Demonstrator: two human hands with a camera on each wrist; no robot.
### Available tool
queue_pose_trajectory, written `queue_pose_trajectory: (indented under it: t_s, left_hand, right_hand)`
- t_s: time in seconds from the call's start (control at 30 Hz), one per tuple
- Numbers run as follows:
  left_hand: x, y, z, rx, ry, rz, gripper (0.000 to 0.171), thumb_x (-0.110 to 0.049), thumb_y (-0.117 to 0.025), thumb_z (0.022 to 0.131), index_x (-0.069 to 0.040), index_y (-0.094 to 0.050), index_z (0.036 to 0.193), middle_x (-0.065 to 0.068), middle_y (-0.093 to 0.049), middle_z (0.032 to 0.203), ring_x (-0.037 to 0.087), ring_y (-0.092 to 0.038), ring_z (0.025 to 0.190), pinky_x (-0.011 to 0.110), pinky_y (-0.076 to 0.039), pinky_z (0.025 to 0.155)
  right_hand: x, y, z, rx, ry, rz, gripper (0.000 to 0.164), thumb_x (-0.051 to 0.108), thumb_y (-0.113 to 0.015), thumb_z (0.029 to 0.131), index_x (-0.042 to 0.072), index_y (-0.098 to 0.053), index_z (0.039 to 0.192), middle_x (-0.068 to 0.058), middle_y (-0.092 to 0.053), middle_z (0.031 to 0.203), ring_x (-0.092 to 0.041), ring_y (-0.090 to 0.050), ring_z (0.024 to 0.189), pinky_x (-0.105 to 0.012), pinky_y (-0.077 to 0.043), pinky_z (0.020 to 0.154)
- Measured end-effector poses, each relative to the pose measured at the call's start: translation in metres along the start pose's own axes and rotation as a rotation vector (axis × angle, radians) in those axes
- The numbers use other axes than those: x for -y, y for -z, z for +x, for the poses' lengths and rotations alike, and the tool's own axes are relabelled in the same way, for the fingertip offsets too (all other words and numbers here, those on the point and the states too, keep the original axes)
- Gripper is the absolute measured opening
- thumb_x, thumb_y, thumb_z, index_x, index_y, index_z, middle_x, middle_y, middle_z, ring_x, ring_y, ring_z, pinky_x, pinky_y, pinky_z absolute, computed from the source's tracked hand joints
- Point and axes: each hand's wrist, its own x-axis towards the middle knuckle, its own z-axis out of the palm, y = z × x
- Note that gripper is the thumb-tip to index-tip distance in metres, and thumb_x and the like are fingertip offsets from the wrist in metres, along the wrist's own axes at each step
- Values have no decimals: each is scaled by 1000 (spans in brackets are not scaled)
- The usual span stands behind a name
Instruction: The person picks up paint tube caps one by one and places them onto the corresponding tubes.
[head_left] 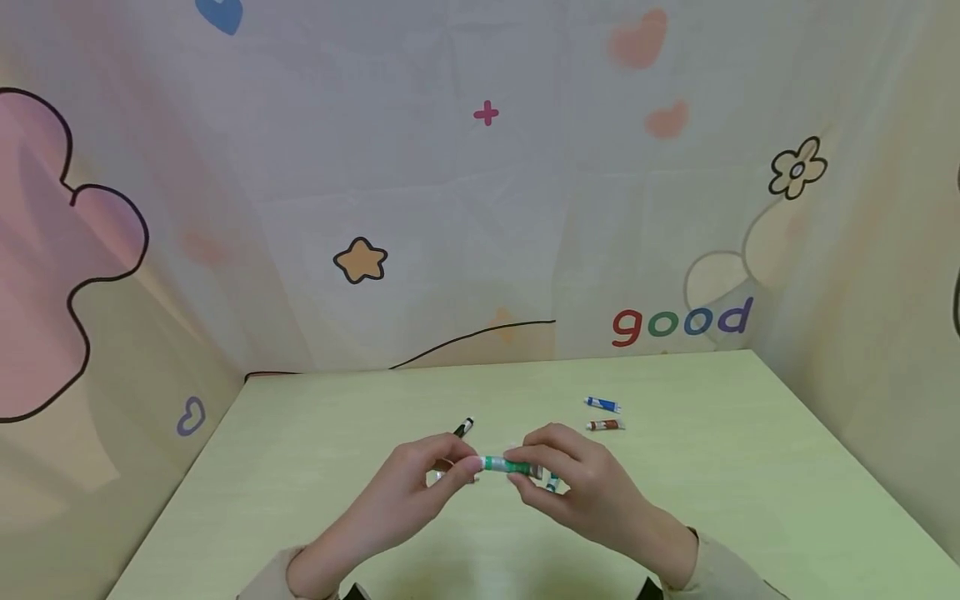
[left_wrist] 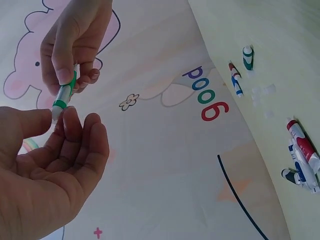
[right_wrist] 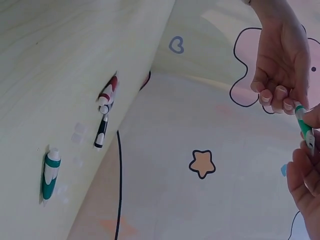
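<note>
Your left hand (head_left: 420, 483) pinches the white end of the green tube (head_left: 498, 464) while your right hand (head_left: 588, 479) pinches its body, so it bridges the gap between them. Squeezing too hard with the right could burst out the contents; a loose pinch on either side might let the tube twist or drop. The left wrist view shows a red tube (left_wrist: 301, 140) that your left hand mostly hides from the head; the right wrist view shows whole a second green tube (right_wrist: 51, 172), partly behind your right hand in the head view.
</note>
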Motion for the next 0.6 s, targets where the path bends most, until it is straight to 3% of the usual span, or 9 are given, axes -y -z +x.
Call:
queue_pose_trajectory:
  t_s: [0.23, 0.43, 0.6]
  left_hand:
    - [2, -4, 3, -36, -89, 46, 13, -29, -61, 103, -18, -68, 103, -12, -67, 95, 6, -66, 83, 32, -56, 77]
    - [4, -8, 3, -70, -192, 95, 9, -23, -61, 102, -17, -68, 103, -10, -65, 94, 5, -62, 81, 26, -54, 71]
    - [4, -10, 2, -65, -192, 63, 11, -23, -61, 103, -15, -68, 103, -6, -65, 95, 7, -62, 82, 25, -54, 70]
  right_hand:
    - [-1, 1, 0, 21, 10, 25, 17, 19, -68, 97, 5, -74, 104, 0, -67, 94, -3, -61, 72, -11, -50, 67]
    - [-2, 3, -2, 31, -76, 148, 13, 17, -70, 96, 7, -74, 103, 3, -68, 94, -2, -60, 73, -12, -51, 66]
    - [-1, 4, -3, 34, -78, 125, 13, 18, -70, 96, 7, -73, 103, 2, -67, 95, -4, -60, 73, -15, -52, 65]
